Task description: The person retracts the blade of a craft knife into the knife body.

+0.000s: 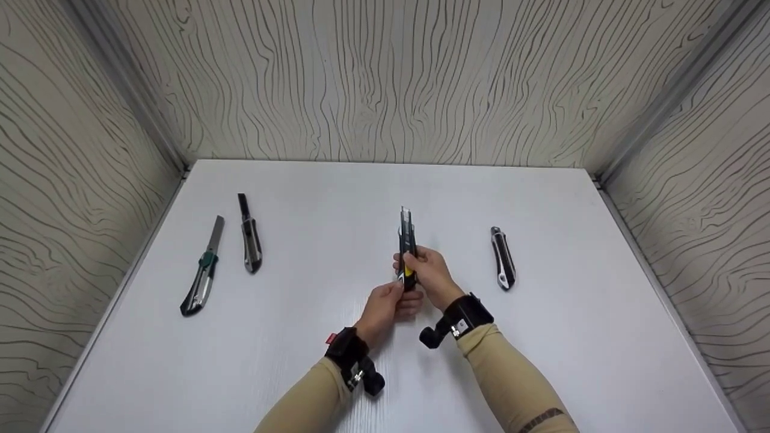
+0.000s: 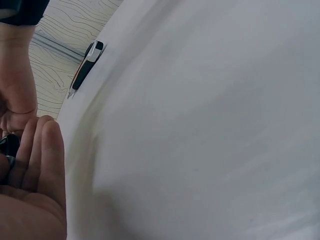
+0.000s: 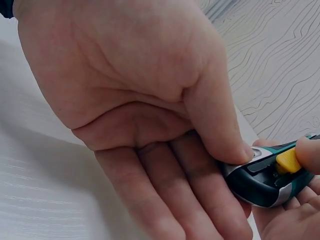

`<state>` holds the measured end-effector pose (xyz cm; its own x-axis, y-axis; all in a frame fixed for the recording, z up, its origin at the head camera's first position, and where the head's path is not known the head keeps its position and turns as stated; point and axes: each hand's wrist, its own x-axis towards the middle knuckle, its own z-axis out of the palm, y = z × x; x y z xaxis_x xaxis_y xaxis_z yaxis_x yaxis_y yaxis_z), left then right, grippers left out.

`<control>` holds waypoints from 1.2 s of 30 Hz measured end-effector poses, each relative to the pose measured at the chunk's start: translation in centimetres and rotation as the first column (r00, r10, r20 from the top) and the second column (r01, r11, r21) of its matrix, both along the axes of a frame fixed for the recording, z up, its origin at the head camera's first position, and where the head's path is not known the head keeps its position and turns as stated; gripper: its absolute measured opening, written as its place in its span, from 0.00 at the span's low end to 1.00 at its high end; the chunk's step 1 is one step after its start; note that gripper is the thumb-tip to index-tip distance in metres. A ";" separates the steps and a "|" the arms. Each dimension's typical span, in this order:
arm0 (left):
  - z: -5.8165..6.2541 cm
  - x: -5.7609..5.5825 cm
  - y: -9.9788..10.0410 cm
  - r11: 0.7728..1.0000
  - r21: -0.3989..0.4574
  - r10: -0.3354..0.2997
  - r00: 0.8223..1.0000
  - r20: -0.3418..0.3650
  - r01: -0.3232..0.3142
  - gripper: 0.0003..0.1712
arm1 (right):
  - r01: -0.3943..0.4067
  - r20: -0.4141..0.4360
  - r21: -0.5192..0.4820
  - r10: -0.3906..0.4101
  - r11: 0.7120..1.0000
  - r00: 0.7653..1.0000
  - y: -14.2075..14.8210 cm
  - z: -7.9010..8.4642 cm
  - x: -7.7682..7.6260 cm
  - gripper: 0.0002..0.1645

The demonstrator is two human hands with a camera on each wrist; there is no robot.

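A dark green and black utility knife (image 1: 407, 237) with silver trim and a yellow slider (image 3: 288, 162) is held over the middle of the table, its blade end pointing away from me. My right hand (image 1: 432, 273) grips its body, with the thumb on the yellow slider. At the knife's rear end, my left hand (image 1: 385, 307) pinches it between thumb and fingers. The right wrist view shows the left thumb (image 3: 217, 120) pressed on the silver end piece. In the left wrist view only a little of the knife's dark end (image 2: 9, 145) shows.
On the left of the white table (image 1: 313, 240) lie a green-and-black utility knife (image 1: 201, 282) with a long blade and a grey-and-black one (image 1: 251, 243). Another black-and-silver utility knife (image 1: 504, 258) lies to the right. Patterned panels (image 1: 373, 78) enclose the table.
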<state>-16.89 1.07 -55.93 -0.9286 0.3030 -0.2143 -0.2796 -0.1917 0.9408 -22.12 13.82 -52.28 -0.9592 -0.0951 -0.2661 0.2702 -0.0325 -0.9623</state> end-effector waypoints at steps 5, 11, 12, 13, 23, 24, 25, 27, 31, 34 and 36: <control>-0.1 0.0 -0.1 1.000 -0.009 0.001 1.000 -0.006 -0.001 0.23 | 0.004 -0.001 -0.015 -0.004 1.000 1.000 -0.1 0.1 0.0 0.20; 0.0 0.0 0.0 1.000 -0.014 0.005 1.000 -0.002 -0.005 0.23 | -0.011 -0.002 -0.040 0.011 0.999 1.000 -0.1 0.1 0.1 0.19; 0.0 0.0 0.0 1.000 -0.014 0.007 1.000 0.000 -0.007 0.24 | -0.015 -0.002 -0.042 0.015 0.999 1.000 -0.1 0.1 0.1 0.19; 0.0 0.0 0.0 1.000 -0.010 0.010 1.000 0.004 -0.010 0.24 | -0.016 -0.002 -0.042 0.016 0.999 1.000 0.0 0.1 0.1 0.19; 0.3 0.0 0.1 1.000 -0.019 0.020 1.000 0.017 -0.020 0.24 | -0.022 0.003 -0.037 0.022 0.999 1.000 0.0 0.1 -0.1 0.21; 0.3 0.0 0.1 1.000 -0.019 0.022 1.000 0.017 -0.022 0.24 | -0.021 0.003 -0.036 0.021 0.999 1.000 0.0 0.1 -0.1 0.21; 0.3 0.0 0.1 1.000 -0.020 0.024 1.000 0.017 -0.024 0.24 | -0.020 0.004 -0.037 0.021 0.999 1.000 0.0 0.1 -0.1 0.21; 0.3 0.0 0.1 0.999 -0.018 0.027 0.999 0.020 -0.027 0.23 | -0.019 0.005 -0.038 0.019 0.999 1.000 0.1 0.1 -0.1 0.21; 0.2 0.0 0.2 0.999 -0.014 0.032 0.999 0.028 -0.031 0.24 | -0.033 0.004 -0.040 0.033 0.999 0.999 0.1 0.0 -0.1 0.22; 0.2 0.0 0.2 0.999 -0.014 0.031 0.999 0.031 -0.031 0.24 | -0.047 0.002 -0.037 0.047 0.998 0.999 0.2 -0.1 -0.1 0.22; 0.1 0.0 0.2 1.000 -0.014 0.028 0.999 0.032 -0.027 0.24 | -0.053 0.003 -0.031 0.053 0.998 0.999 0.3 0.0 0.0 0.23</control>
<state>-16.88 1.25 -55.79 -0.9292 0.2743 -0.2478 -0.3044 -0.1874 0.9339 -22.14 14.08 -52.31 -0.9516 -0.1542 -0.2657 0.2757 -0.0474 -0.9601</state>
